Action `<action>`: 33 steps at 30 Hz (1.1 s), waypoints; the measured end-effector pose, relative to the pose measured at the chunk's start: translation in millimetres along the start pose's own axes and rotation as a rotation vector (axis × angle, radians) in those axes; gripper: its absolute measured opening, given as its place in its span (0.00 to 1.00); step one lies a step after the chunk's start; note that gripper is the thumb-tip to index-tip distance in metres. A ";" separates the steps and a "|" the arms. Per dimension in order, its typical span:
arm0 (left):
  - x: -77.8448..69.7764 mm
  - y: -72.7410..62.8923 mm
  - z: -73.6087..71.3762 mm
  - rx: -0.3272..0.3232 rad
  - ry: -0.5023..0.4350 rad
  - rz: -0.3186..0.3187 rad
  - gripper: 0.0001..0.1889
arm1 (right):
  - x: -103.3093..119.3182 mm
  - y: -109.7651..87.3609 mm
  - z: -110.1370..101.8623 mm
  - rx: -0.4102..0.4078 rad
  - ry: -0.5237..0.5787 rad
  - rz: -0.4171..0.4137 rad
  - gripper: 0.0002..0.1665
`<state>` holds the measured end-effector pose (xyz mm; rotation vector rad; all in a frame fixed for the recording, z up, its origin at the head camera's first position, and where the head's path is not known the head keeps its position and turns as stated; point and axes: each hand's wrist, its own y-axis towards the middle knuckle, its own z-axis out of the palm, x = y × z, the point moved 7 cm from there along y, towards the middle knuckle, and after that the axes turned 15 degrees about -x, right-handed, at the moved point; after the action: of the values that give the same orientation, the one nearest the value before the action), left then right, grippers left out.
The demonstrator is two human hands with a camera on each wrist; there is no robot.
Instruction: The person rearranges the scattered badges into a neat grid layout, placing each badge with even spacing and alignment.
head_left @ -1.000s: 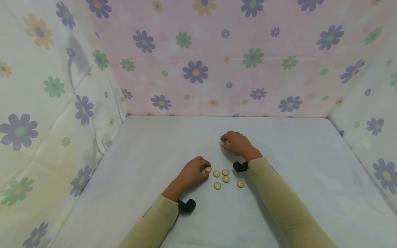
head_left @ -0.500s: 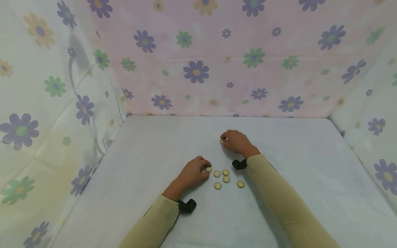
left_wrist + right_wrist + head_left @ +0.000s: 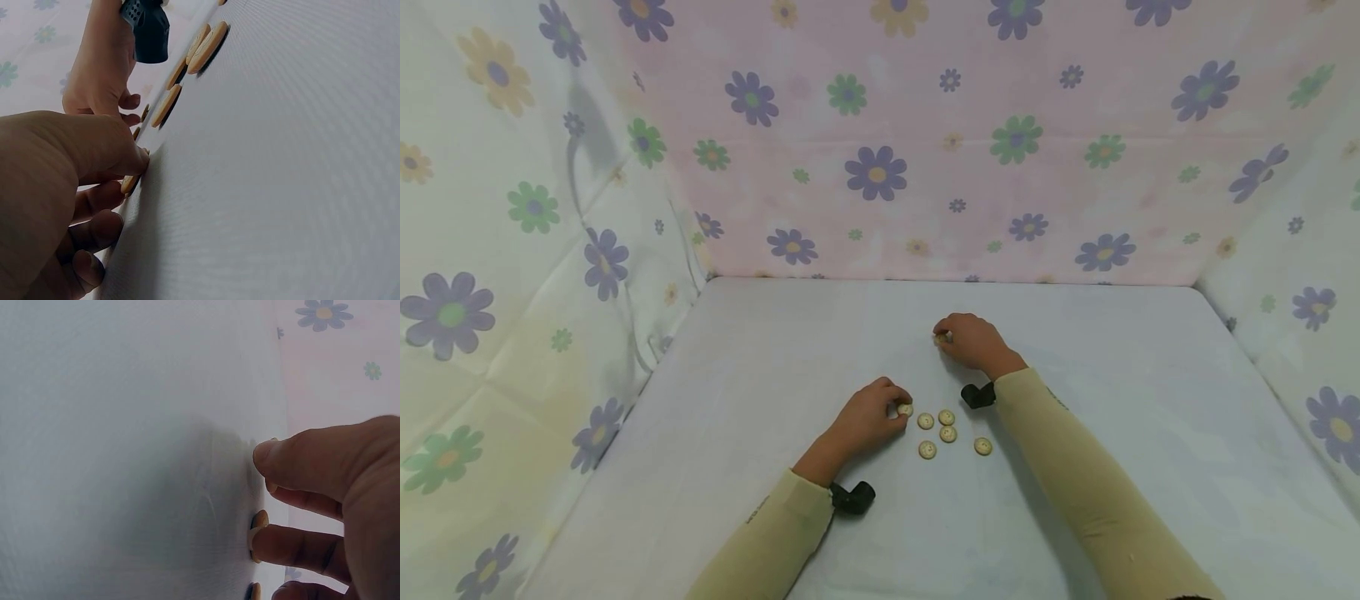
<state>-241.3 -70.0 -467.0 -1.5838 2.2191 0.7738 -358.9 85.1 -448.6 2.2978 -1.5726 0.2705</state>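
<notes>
My left hand (image 3: 871,414) is low over the white table, its thumb and forefinger round the edge of a pale round wooden disc (image 3: 906,410). In the left wrist view that disc (image 3: 129,184) shows edge-on below the thumb tip. Farther back, my right hand (image 3: 974,340) has thumb and fingertips curled about another disc (image 3: 942,338), partly covered by the fingers. The right wrist view has a disc (image 3: 259,519) behind a fingertip. Between the hands lie several more discs, among them a near one (image 3: 927,450) and a right-hand one (image 3: 982,447), with dark marks on top.
A white cloth covers the table (image 3: 760,350). Behind it hangs a pink flowered cloth (image 3: 925,217), and flowered cloth (image 3: 512,275) also hangs at the sides. Black wrist devices (image 3: 853,498) stick out at both beige cuffs.
My right hand has edged slightly away, toward the back of the table, along with its disc. The left hand and the loose discs have stayed in place.
</notes>
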 end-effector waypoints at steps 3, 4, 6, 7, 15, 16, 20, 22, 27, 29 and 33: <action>0.7 0.0 0.5 -0.009 0.011 0.016 0.10 | -1.9 0.8 1.6 0.008 0.002 0.011 0.19; 1.0 0.1 0.8 -0.011 0.015 0.018 0.10 | -2.5 1.0 2.0 0.009 0.002 0.014 0.19; 1.5 0.2 1.4 -0.015 0.017 0.022 0.10 | -3.7 1.6 2.7 0.009 0.006 0.021 0.19; 1.7 0.3 1.5 -0.017 0.017 0.023 0.10 | -4.2 1.9 2.9 0.009 0.011 0.025 0.19; 1.7 -0.3 1.8 -0.011 0.004 -0.002 0.10 | -8.0 5.2 5.2 0.011 0.022 0.036 0.19; 1.8 -0.4 1.8 -0.009 0.003 -0.004 0.10 | -8.2 5.5 5.5 0.012 0.021 0.036 0.19; 2.0 -0.8 1.8 -0.007 0.003 -0.007 0.10 | -8.7 5.8 6.2 0.019 0.025 0.044 0.19; 2.0 -0.8 1.8 -0.009 0.005 -0.004 0.10 | -8.7 5.7 6.3 0.019 0.024 0.044 0.19; 1.5 -0.7 1.3 -0.014 0.009 0.003 0.10 | -7.5 5.6 6.1 0.013 0.012 0.035 0.19; 1.4 -0.7 1.0 -0.015 0.009 0.003 0.10 | -7.2 5.4 6.2 0.011 0.003 0.027 0.19; 0.8 -0.9 -0.1 -0.012 0.008 0.002 0.10 | -7.0 4.8 6.6 0.012 -0.031 0.001 0.19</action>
<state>-240.7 -70.9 -467.5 -1.5937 2.2257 0.7847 -366.2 87.0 -456.3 2.3208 -1.5918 0.2464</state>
